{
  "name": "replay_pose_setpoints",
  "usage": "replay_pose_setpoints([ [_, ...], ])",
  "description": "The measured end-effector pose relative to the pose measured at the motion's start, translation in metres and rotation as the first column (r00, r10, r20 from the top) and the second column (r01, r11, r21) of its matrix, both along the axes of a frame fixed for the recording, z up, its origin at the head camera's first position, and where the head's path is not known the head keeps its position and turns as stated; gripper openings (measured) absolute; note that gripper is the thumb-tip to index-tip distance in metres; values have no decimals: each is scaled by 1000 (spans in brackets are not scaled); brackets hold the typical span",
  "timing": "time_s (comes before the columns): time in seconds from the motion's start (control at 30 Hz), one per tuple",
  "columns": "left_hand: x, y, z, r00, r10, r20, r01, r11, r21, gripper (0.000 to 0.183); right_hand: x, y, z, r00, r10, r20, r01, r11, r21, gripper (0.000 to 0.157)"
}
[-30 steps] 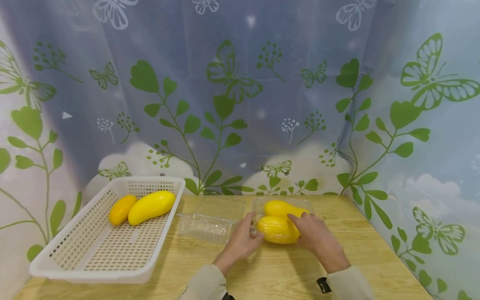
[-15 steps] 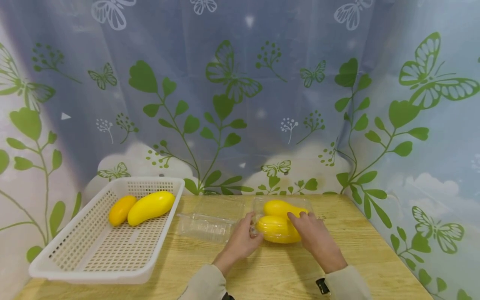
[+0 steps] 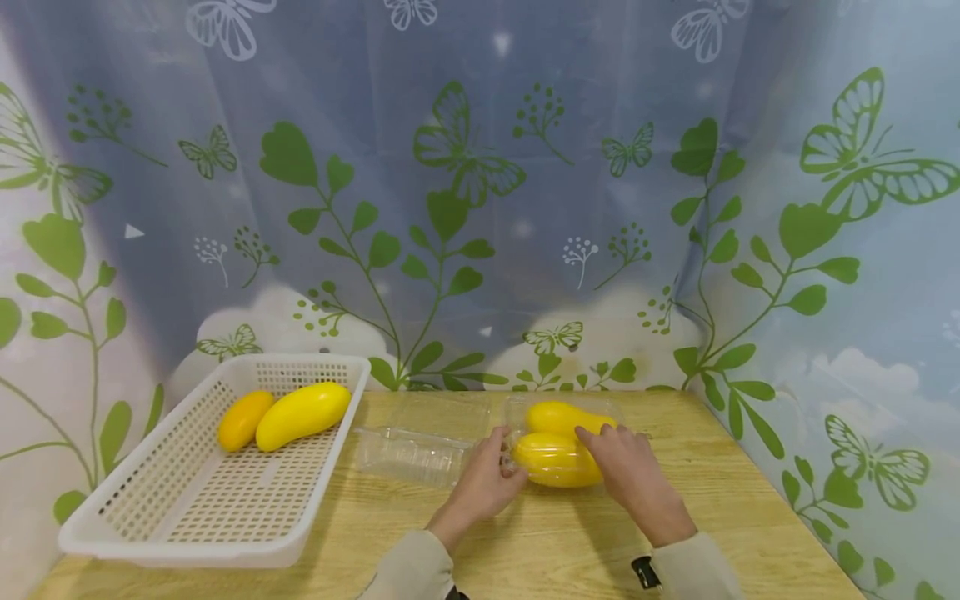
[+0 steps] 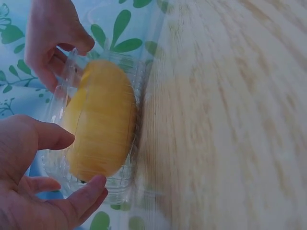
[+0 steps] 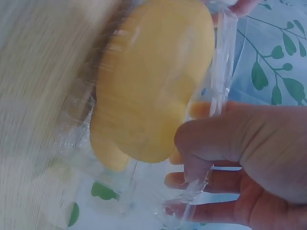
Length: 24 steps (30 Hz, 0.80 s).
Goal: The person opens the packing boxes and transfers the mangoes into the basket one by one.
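Clear box (image 3: 517, 408) on a wooden table (image 3: 540, 554), left hand (image 3: 482, 479) holding its left end, right hand (image 3: 636, 473) gripping its right edge, back yellow fruit (image 3: 558, 413) partly hidden — front fruit (image 3: 558, 462) blurred by glare, lid position hard to tell.

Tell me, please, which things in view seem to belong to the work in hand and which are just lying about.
Seemingly in the work: left hand, right hand, clear container between them, front yellow fruit, rear yellow fruit.

Apparently lying about, held by neither hand: second clear container, white basket, orange-yellow fruit and yellow fruit inside it.
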<state>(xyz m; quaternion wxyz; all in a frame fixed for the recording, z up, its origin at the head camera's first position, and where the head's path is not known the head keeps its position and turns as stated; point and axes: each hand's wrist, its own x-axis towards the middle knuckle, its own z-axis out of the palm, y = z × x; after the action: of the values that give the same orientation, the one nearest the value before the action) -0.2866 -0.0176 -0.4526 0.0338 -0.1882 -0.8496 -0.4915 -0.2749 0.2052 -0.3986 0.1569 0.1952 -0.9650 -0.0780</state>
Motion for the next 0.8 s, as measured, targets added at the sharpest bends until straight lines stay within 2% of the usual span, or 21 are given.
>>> replay_pose_setpoints([
  [0.4, 3, -2, 0, 999, 22, 32, -22, 1000, 11, 68, -2, 3, 6, 995, -15, 103, 21, 998, -57, 59],
  [0.6, 2, 1, -1, 999, 31, 26, -31, 1000, -1, 71, -3, 15, 7, 995, -13, 101, 27, 990, -138, 59],
  [0.7, 1, 2, -3, 999, 34, 25, -33, 999, -3, 73, -5, 26, 8, 987, 8, 162, 30, 973, -228, 70],
  [0.8, 1, 3, -4, 999, 30, 25, -30, 1000, 2, 75, -5, 40, 13, 959, 57, 277, 39, 944, -328, 81],
])
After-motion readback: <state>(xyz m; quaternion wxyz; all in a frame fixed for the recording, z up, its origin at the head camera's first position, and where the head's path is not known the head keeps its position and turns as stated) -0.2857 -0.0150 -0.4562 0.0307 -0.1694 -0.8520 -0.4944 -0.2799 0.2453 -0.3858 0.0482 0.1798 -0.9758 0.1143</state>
